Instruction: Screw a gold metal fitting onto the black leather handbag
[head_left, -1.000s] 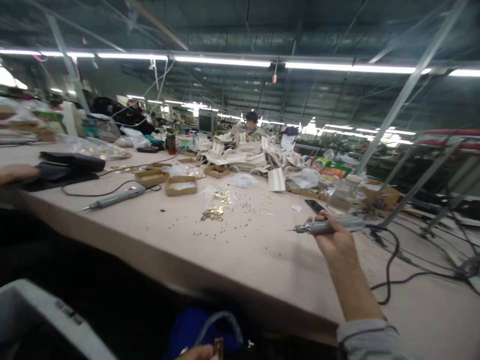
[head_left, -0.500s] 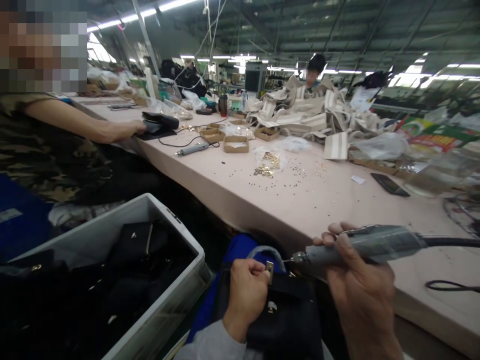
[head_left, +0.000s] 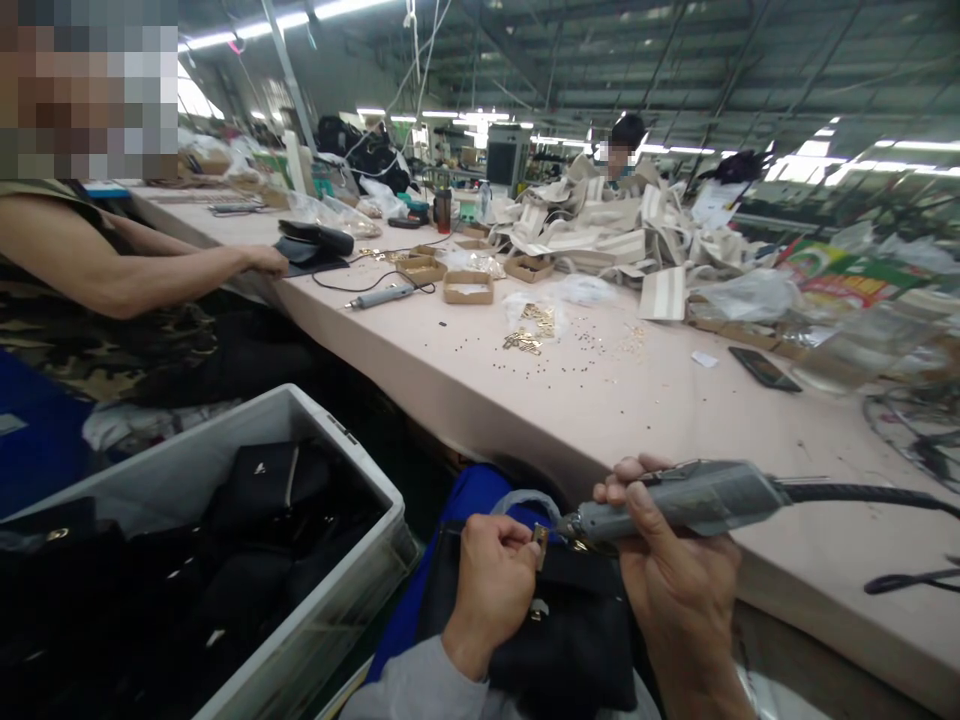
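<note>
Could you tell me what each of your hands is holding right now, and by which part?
Right hand: grey power screwdriver, by its body. Left hand: small brass fitting on the black bag.

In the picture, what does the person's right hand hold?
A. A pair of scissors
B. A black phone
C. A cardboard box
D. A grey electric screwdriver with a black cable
D: the right hand grips a grey electric screwdriver with a black cable running off to the right, its tip at the small metal clasp that the left hand pinches on the black bag.
</note>
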